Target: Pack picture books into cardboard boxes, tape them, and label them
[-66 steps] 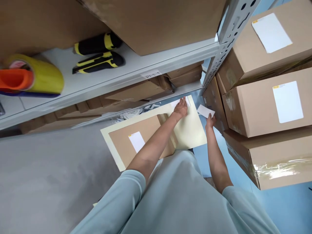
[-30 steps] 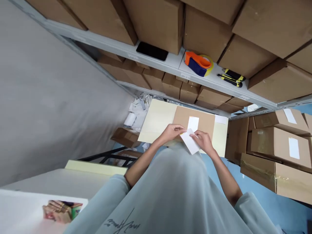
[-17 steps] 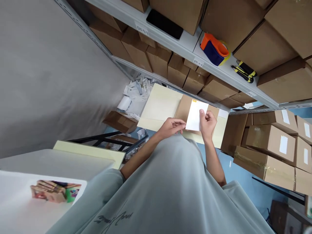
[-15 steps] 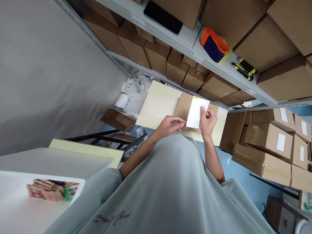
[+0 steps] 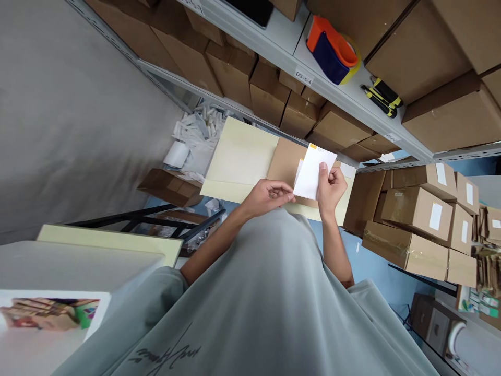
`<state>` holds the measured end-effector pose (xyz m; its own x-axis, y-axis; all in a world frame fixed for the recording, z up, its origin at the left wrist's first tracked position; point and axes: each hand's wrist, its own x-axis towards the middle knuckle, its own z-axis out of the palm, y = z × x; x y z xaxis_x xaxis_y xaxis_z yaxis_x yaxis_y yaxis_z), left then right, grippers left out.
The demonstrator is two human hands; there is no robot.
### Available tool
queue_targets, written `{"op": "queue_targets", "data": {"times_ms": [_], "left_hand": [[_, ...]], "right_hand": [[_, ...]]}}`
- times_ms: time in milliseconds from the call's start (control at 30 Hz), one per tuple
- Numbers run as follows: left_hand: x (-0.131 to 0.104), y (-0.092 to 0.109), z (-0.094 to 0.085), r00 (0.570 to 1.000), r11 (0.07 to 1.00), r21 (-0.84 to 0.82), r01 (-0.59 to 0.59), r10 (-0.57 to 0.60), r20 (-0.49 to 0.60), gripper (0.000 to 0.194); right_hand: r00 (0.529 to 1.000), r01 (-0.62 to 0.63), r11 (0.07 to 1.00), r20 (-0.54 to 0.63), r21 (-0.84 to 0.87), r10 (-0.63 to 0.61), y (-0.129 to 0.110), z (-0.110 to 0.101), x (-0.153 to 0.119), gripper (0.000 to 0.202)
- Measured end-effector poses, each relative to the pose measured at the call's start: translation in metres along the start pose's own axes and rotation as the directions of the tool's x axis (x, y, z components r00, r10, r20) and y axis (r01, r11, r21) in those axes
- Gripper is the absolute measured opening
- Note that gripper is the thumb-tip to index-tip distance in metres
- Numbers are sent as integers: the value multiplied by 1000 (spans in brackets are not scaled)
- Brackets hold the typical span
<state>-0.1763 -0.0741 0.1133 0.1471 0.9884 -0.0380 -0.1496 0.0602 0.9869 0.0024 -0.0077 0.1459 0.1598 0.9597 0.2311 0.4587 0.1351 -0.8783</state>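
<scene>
My right hand (image 5: pixel 332 189) pinches a small white paper sheet (image 5: pixel 313 175) at its right edge, thumb on top. The sheet bears a yellow-orange mark and faint print at its upper left corner. Behind its left edge shows a strip of a second white sheet (image 5: pixel 299 168), mostly hidden. My left hand (image 5: pixel 272 197) has its thumb and fingertips together at the sheet's lower left corner. Below both hands lies a brown cardboard box (image 5: pixel 282 159) on a pale yellow board (image 5: pixel 242 154).
A shelf ahead carries cartons (image 5: pixel 272 96), an orange and blue tape dispenser (image 5: pixel 332 49), yellow-black utility knives (image 5: pixel 380 97) and a black phone (image 5: pixel 252 9). Labelled cartons (image 5: pixel 418 211) are stacked at the right. Crumpled white scraps (image 5: pixel 199 130) and an open carton (image 5: pixel 170 187) lie left.
The white sheet has risen slightly and tilted, and a second sheet's edge now shows behind it. Both hands stay close to it. The whole view has shifted a little.
</scene>
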Motion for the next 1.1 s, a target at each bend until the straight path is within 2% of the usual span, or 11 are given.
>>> {"op": "queue_targets", "data": {"times_ms": [133,233,300,400,500,633,700,800,1000,1100], "left_hand": [[4,0,8,1000,1000,-1,-7,7,4,28],[8,-1,14,1000,1000,4,-13,13,15,25],[11,-2,18,1000,1000,6,-10,9,20,23],[15,-6,25,1000,1000,-4,1,-1,10,18],[19,-10,32,1000,1000,3,1,-1,-31,14],[20,-16,40,997,998,58,8,-4,-76,15],[19,-19,44,997,996,89,0,8,-81,16],[20,-22,51,996,993,116,-31,41,-80,17],[23,-23,60,997,979,202,-41,53,-56,12],[24,-22,61,998,983,183,-20,31,-57,9]], "right_hand": [[999,-38,999,15,-12,38,10,-7,5,61],[995,-89,996,50,14,89,26,-8,8,59],[982,-142,990,126,-11,142,40,-8,9,54],[925,-161,975,321,-152,203,55,-10,7,47],[878,-82,983,455,-163,148,58,-22,-3,42],[840,-69,996,541,56,28,44,-47,-18,26],[830,-92,990,557,106,17,36,-56,-24,21],[845,-119,985,534,125,35,33,-61,-28,17],[856,-195,970,509,148,94,48,-61,-25,18],[858,-239,963,492,124,149,55,-63,-24,20]]}}
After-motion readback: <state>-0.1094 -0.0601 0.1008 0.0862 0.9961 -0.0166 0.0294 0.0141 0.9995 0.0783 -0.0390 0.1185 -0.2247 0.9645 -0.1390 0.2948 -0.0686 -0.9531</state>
